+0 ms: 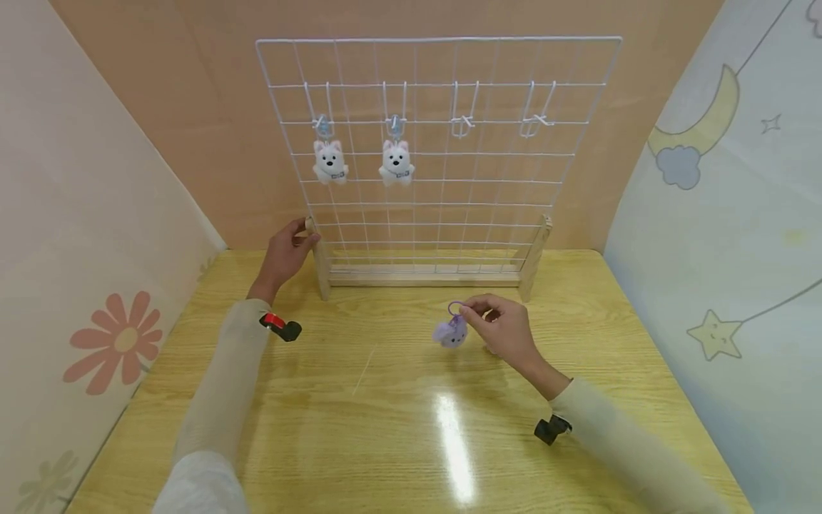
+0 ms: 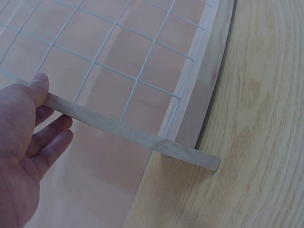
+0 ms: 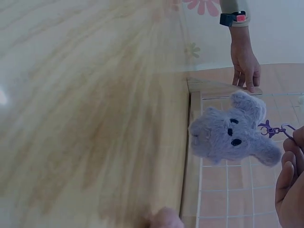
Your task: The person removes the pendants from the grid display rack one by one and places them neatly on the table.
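Purple plush [image 1: 451, 333] dangles from your right hand [image 1: 507, 330], pinched by its clip; it could slip. Your left hand [image 1: 282, 255] grips the rack post [image 1: 319, 257]; letting go risks tipping.

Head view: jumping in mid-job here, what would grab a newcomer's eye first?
The white wire grid rack standing at the back of the wooden table, with two white plush toys hanging on its left hooks and two hooks empty. In front, the right hand pinches the ring of a purple plush keychain low over the table, while the left hand holds the rack's left wooden post.
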A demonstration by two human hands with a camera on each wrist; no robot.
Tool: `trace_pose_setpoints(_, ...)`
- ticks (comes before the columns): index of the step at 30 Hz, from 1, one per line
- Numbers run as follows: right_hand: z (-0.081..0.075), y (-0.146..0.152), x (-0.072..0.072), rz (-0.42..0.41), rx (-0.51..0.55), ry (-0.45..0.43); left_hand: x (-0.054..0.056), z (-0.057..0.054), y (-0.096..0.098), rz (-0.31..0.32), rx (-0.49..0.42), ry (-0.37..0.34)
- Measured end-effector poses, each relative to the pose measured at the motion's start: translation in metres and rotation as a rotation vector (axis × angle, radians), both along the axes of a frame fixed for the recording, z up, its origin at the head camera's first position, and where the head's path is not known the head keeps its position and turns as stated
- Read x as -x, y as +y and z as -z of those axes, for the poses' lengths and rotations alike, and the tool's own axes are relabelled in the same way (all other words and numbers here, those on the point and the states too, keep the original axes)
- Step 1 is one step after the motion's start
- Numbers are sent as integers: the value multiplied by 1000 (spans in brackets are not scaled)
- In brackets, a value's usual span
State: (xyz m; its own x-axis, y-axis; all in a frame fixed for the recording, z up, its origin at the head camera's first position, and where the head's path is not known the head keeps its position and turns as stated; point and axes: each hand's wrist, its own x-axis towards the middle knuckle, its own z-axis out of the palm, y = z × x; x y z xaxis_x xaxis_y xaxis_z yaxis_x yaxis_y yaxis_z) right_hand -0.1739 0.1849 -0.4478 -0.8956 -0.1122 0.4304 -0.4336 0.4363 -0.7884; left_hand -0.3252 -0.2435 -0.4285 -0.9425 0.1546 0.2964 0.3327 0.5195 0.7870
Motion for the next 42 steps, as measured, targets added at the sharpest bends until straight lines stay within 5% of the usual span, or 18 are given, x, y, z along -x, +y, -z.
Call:
trace_pose_setpoints(15,27,-4,-6,-7,-49,-42,3,-1,-2,-5,19,-8)
trace_pose_setpoints(42,37,1,42,17,-250,-130,2,-2,0,-8,28,-25)
